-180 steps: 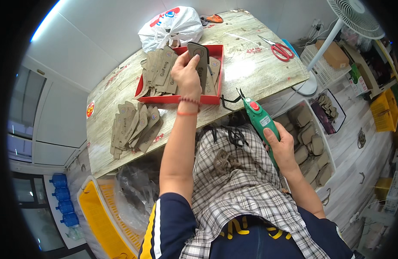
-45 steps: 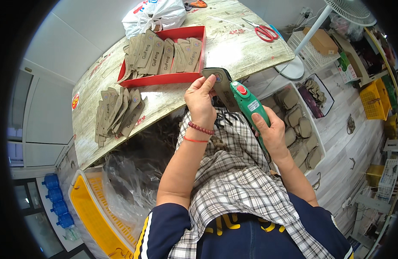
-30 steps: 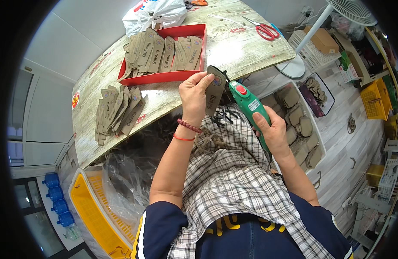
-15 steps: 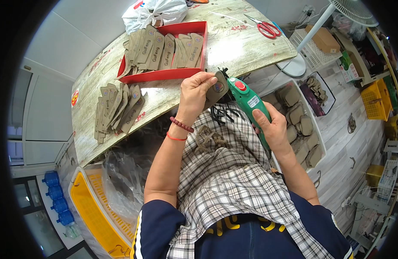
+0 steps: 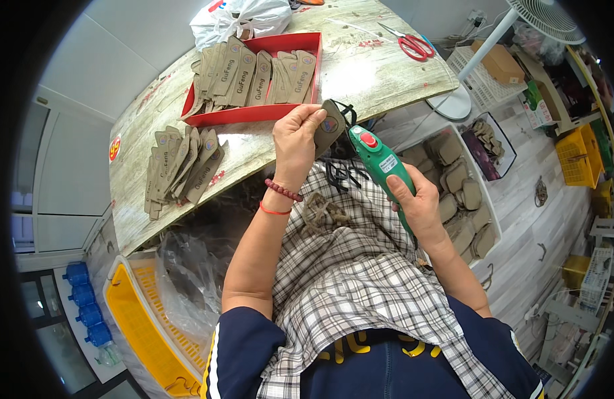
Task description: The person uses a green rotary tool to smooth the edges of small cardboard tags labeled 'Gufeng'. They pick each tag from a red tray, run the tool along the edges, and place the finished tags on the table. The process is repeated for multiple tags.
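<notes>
Pinched between the thumb and fingers of my left hand [image 5: 298, 133] is a tan fabric strap piece [image 5: 329, 126] with a round printed emblem, held up just past the table's near edge. My right hand [image 5: 419, 205] wraps around a green electric cutter [image 5: 380, 158] with a red button. Its head points up at the fabric piece's right edge, where a thin black strip [image 5: 349, 110] curls loose; whether the blade touches the fabric I cannot tell. More black strips [image 5: 341, 174] lie on the plaid apron [image 5: 360, 286] over my lap, beside a tangle of tan scraps [image 5: 323, 214].
On the table [image 5: 360, 80] stand a red box [image 5: 254, 118] of similar pieces, a loose pile [image 5: 180, 166], red-handled scissors [image 5: 415, 46] and a white plastic bag [image 5: 240, 20]. A white bin [image 5: 490, 229] of tan pads is at my right, a yellow basket [image 5: 144, 332] at my left.
My left hand has moved slightly left and up with the fabric piece. The cutter has shifted a little left and down, and the black strip now curls further out from the edge.
</notes>
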A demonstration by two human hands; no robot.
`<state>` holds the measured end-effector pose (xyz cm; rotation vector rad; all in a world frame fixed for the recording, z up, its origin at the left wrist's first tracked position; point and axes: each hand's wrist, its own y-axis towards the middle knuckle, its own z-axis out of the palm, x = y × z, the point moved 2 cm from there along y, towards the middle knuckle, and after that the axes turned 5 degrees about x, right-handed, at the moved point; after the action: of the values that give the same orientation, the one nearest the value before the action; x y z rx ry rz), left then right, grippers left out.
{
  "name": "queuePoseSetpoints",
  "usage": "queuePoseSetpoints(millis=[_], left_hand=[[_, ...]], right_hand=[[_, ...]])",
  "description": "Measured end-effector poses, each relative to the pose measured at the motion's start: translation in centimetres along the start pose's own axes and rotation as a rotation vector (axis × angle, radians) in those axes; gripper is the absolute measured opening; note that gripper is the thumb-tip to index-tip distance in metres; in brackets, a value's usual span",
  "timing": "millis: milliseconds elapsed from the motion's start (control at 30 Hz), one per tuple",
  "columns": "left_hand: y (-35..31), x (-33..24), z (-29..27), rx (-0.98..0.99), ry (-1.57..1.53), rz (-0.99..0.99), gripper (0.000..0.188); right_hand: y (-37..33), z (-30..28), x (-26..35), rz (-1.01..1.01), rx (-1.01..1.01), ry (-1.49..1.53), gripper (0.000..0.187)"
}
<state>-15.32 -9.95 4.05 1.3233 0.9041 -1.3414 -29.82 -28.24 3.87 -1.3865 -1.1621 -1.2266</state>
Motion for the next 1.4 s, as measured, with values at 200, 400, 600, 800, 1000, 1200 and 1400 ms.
queuePoseSetpoints(millis=[200,400,600,800,1000,1200,1400], left_hand=[[-0.3,1.2,0.5,0.031,-0.021,-0.029,0.01],[0.0,0.9,0.4,0.009,0.021,-0.003,0.01],[0.0,1.3,0.7,0.041,-0.052,-0.053,0.01],[0.0,0.9,0.9,0.04,-0.046,-0.021,0.01],[-0.3,0.7,1.4,0.065,-0.09,-0.073,0.009],[-0.3,0.9,1.5,0.145,-0.081,-0.099,0.009],[0.2,0.6,0.5,0.227,0.108,-0.044,0.009]], right_hand=[[0.1,-0.2,0.2,-0.003,-0.016,0.005,0.047],[-0.1,-0.4,-0.2,-0.009,-0.01,-0.038,0.047],[-0.1,-0.4,0.2,-0.023,-0.019,-0.042,0.047],[-0.3,-0.5,0.0,-0.03,-0.035,-0.041,0.048],[-0.2,-0.6,0.0,-0.024,-0.03,-0.025,0.048],[0.0,-0.6,0.2,-0.024,-0.038,-0.022,0.049],[0.2,-0.9,0.4,-0.014,-0.009,-0.022,0.049]])
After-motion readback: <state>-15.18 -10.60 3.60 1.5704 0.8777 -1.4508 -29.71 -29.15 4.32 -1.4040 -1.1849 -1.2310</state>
